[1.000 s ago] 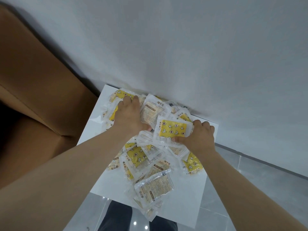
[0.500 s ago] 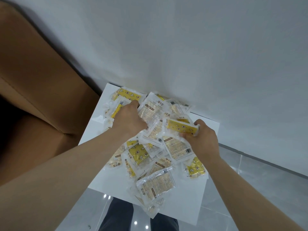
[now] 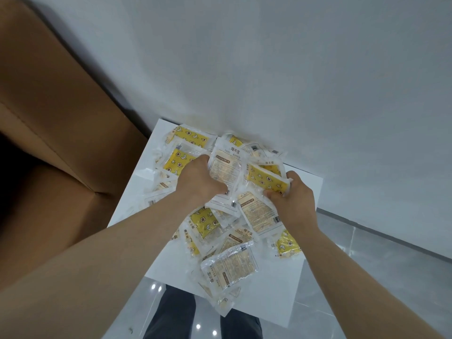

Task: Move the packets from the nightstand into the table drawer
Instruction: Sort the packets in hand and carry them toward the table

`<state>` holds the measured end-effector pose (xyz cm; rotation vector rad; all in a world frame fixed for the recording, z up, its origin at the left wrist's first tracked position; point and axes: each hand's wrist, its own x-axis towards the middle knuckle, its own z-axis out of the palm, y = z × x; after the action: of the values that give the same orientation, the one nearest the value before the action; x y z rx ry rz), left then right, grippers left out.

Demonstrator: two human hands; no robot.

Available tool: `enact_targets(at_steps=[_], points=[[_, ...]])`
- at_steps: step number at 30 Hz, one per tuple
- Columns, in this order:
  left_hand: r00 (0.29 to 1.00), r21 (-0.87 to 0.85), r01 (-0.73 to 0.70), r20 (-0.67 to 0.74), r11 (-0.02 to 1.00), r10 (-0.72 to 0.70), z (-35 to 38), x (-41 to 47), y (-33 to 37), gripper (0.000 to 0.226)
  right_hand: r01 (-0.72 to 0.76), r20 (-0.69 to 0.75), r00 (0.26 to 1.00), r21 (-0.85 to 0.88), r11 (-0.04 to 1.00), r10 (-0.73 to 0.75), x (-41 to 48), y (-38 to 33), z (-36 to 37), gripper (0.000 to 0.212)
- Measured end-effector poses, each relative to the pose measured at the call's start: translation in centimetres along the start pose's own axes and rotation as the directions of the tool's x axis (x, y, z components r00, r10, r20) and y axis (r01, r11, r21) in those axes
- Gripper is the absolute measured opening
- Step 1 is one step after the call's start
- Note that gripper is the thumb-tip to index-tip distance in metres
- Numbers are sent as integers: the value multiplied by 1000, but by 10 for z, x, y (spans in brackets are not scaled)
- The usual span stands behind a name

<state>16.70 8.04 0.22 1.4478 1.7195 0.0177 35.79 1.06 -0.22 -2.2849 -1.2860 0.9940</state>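
Packets (image 3: 215,221) are heaped on a white nightstand (image 3: 137,192) along its wall edge. The left hand (image 3: 199,182) and the right hand (image 3: 292,199) each clutch packets from the heap.

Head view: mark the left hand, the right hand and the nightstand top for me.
left hand (image 3: 199,182): head view, on the back of the hand.
right hand (image 3: 294,200): head view, on the back of the hand.
nightstand (image 3: 127,211): head view, on a bare patch of the white top near its left edge.
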Motion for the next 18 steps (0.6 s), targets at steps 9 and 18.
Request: enact_targets(at_steps=[9,18], points=[[992,25,-38,-119,999,40,-33,-21,15,46,76,-48,996,15,997,-75,-7,-20,-26,20],[983,-25,-65,-172,998,60,-76,-58,22,48,63,-115,992,139,988,-47,-31,-55,-53,26]])
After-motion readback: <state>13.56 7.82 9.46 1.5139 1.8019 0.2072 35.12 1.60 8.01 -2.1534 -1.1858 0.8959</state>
